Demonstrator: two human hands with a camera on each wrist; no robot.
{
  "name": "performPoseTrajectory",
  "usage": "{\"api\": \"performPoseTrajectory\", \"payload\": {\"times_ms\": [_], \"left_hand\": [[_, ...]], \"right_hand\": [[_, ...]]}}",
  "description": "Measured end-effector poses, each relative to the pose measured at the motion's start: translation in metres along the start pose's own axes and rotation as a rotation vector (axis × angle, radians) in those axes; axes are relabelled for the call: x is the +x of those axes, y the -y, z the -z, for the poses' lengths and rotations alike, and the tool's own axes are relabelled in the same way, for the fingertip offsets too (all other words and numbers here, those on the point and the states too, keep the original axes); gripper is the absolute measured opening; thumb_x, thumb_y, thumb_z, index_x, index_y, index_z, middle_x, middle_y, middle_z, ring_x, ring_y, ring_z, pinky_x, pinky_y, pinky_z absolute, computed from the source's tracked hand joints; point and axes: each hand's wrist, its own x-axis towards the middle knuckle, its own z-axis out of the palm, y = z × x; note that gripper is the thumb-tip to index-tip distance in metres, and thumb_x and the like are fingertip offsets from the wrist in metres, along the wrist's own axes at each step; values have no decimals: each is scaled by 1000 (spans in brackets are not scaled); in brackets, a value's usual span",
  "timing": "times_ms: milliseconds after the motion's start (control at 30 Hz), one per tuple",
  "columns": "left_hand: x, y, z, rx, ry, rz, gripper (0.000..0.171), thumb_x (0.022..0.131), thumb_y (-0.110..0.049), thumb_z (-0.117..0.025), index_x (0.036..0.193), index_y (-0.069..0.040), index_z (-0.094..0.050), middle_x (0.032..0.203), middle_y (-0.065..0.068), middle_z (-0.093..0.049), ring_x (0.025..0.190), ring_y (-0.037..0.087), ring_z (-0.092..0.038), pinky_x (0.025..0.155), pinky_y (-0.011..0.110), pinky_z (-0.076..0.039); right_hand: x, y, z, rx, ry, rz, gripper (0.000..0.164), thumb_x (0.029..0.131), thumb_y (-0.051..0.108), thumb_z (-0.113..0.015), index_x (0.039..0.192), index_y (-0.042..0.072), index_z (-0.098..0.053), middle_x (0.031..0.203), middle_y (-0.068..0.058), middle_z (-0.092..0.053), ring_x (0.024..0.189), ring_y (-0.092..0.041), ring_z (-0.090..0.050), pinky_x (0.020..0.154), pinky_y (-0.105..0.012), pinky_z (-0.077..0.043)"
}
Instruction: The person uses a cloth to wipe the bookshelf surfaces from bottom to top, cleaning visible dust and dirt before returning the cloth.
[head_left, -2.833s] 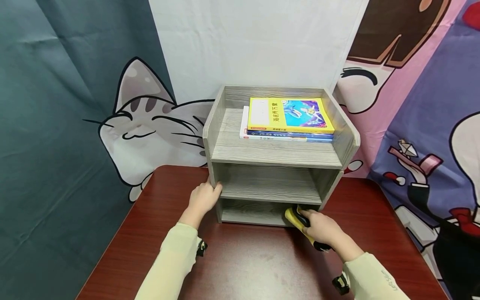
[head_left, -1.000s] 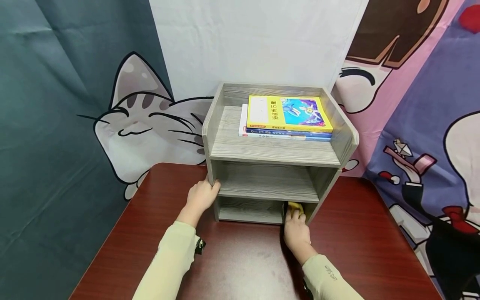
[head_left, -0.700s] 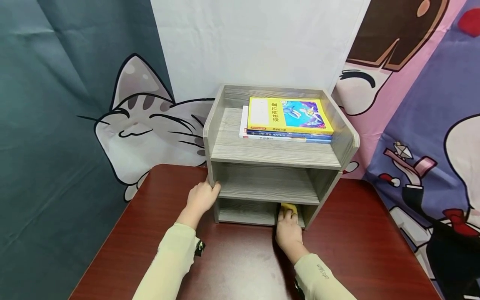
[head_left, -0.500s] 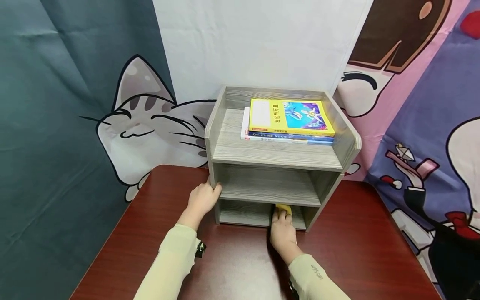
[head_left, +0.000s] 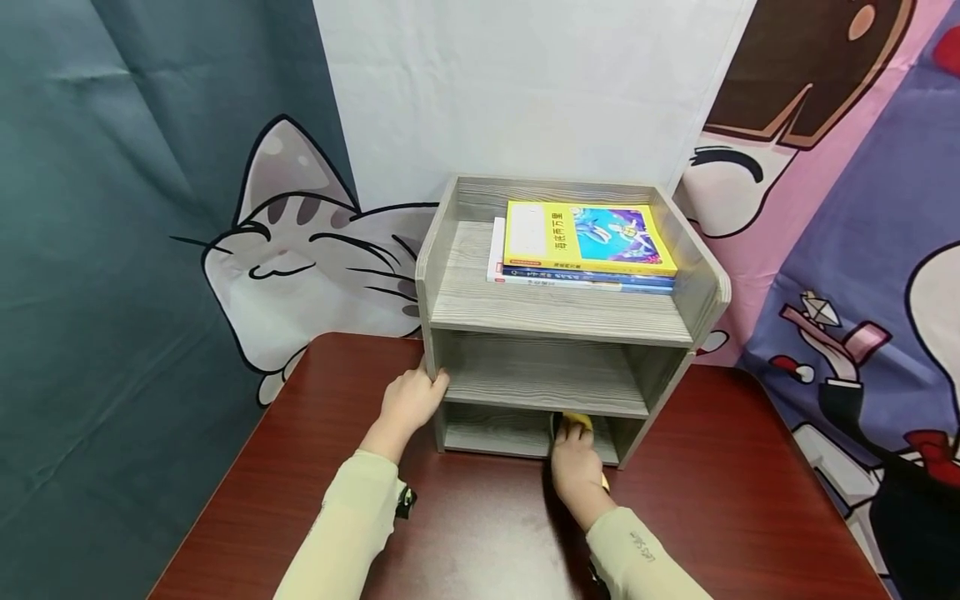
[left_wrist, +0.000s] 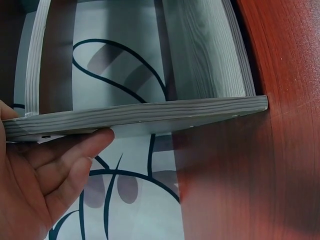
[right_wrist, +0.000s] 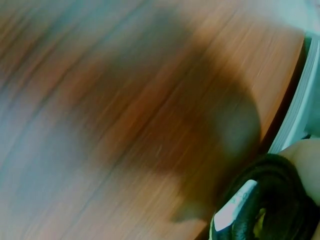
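Observation:
A small grey wood-grain shelf unit point(head_left: 558, 325) stands on the table. My left hand point(head_left: 408, 407) holds its left side panel point(left_wrist: 150, 114), thumb on the inner side and fingers along the outer face. My right hand point(head_left: 577, 462) reaches into the bottom compartment point(head_left: 495, 432), gripping a yellow and black cloth point(head_left: 577, 421) on its floor. The hand covers most of the cloth in the head view. In the right wrist view the cloth point(right_wrist: 270, 200) appears as a dark fold with a white tag, low in the corner, beside part of the hand.
Several books point(head_left: 588, 242) lie stacked on the top shelf, a yellow one uppermost. The middle shelf point(head_left: 543, 371) is just above my right hand. The red-brown table point(head_left: 480, 525) extends in front, and printed cloth backdrops point(head_left: 525, 92) hang close behind the shelf.
My right hand has carried the cloth from in front of the shelf's right side into the bottom compartment and then a little left along it. My left hand keeps its hold on the side panel.

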Motion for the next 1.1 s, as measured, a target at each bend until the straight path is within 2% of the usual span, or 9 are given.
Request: {"api": "performPoseTrajectory", "payload": {"times_ms": [100, 233, 467, 733, 867, 933, 1100], "left_hand": [[-1, 0, 2, -2, 3, 3, 43, 93, -37, -37, 107, -1, -56, 86, 21, -65, 76, 37, -63, 63, 49, -46], [-1, 0, 5, -7, 1, 8, 42, 93, -36, -38, 107, -1, -57, 86, 21, -65, 75, 37, -63, 63, 49, -46], [-1, 0, 3, -9, -10, -3, 41, 93, -36, -38, 103, -1, -57, 83, 21, -65, 74, 37, -63, 61, 49, -46], [1, -2, -1, -7, 5, 1, 44, 93, -37, -37, 105, -1, -57, 83, 19, -65, 73, 35, -63, 60, 47, -46], [1, -3, -1, -11, 2, -9, 44, 93, -37, -38, 107, 0, -57, 84, 20, -65, 74, 36, -63, 61, 48, -46], [1, -3, 0, -14, -2, -8, 43, 93, -37, -38, 107, -1, -57, 84, 20, -65, 74, 36, -63, 61, 48, -46], [0, -1, 1, -16, -6, 0, 41, 93, -36, -39, 106, -1, -57, 84, 20, -65, 75, 36, -63, 62, 49, -46]], "right_hand": [[0, -13, -1, -13, -15, -49, 36, 85, -2, -40, 117, -8, -56, 97, -26, -47, 84, -38, -47, 42, -44, -45], [0, -27, -3, -11, -8, -77, 33, 86, -2, -38, 113, -10, -55, 94, -26, -46, 79, -38, -46, 44, -48, -45], [-3, -35, -3, 5, -22, -13, 35, 83, -1, -46, 115, -11, -55, 94, -26, -46, 79, -38, -46, 45, -46, -46], [-8, -43, 1, -188, -163, 73, 30, 85, -1, -42, 108, -10, -57, 85, -26, -47, 74, -39, -44, 40, -46, -41], [-10, -45, 12, -306, -176, 121, 22, 84, 0, -43, 95, -8, -60, 82, -26, -47, 75, -41, -44, 41, -45, -40], [-9, -45, 25, -347, -154, 149, 20, 81, 2, -45, 89, -6, -61, 81, -26, -48, 76, -41, -46, 43, -44, -41], [-6, -47, 47, -439, -173, 217, 30, 81, 5, -37, 92, -5, -64, 80, -26, -49, 76, -40, -48, 43, -42, -43]]}}
